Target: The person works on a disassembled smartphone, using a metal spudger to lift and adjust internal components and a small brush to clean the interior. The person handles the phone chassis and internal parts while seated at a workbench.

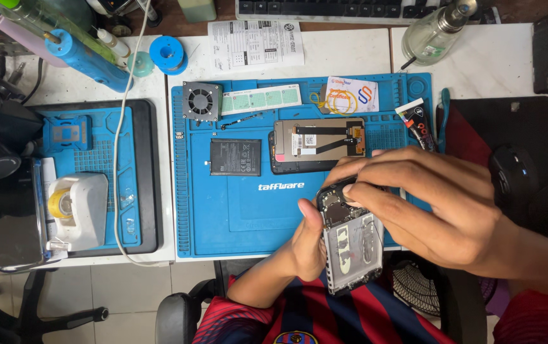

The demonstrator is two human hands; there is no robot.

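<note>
Phone frame (pixel 352 245), opened and back-up at 5 o'clock off the blue mat (pixel 223 210), looks light, stiff, fragile inside: left hand (pixel 309 245) clamps its edge, right hand (pixel 433 204) fingertips pinch its top.

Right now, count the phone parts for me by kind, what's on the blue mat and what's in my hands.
Opened phone body, held by the left hand with the right hand on its top end: 1
Screen assembly on the blue mat: 1
Flat black battery: 1
Small square fan: 1
Total: 4
</note>
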